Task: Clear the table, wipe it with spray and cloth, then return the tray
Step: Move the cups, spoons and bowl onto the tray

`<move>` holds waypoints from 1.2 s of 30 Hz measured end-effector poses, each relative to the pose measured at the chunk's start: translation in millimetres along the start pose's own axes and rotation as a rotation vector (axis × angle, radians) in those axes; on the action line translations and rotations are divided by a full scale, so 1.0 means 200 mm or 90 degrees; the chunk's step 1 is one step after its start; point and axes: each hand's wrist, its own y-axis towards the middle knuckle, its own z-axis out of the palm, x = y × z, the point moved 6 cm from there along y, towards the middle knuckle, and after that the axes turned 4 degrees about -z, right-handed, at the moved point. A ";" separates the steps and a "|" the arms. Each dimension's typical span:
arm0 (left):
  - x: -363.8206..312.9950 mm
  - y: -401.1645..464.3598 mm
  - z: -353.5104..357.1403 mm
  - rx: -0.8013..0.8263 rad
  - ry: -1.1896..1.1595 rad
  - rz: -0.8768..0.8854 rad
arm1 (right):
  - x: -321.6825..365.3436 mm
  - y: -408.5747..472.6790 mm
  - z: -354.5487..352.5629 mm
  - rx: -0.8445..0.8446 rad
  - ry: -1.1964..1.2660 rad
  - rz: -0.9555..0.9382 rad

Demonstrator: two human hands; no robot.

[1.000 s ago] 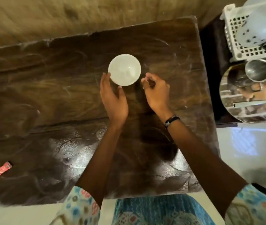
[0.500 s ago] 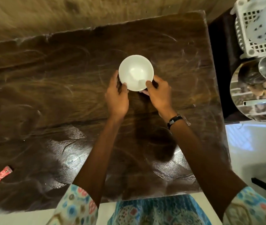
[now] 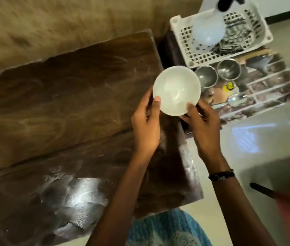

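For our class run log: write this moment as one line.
step: clearing table | bowl: lifted | left hand: holds bowl | right hand: holds bowl | heading: likely tray

Home dining corner, as I read it: dark wooden bench, steel tray holding steel bowls and spoon, white plastic basket, tiled floor.
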 end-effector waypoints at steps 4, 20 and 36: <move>-0.08 -0.09 0.42 0.109 0.014 0.025 | 0.09 0.08 -0.41 -0.077 -0.014 -0.033; 0.11 -0.05 0.91 0.142 0.136 0.047 | -0.22 0.72 -1.02 -0.214 0.061 0.128; 0.19 -0.08 0.75 0.101 0.152 0.027 | -0.17 0.41 -0.89 -0.345 0.030 0.100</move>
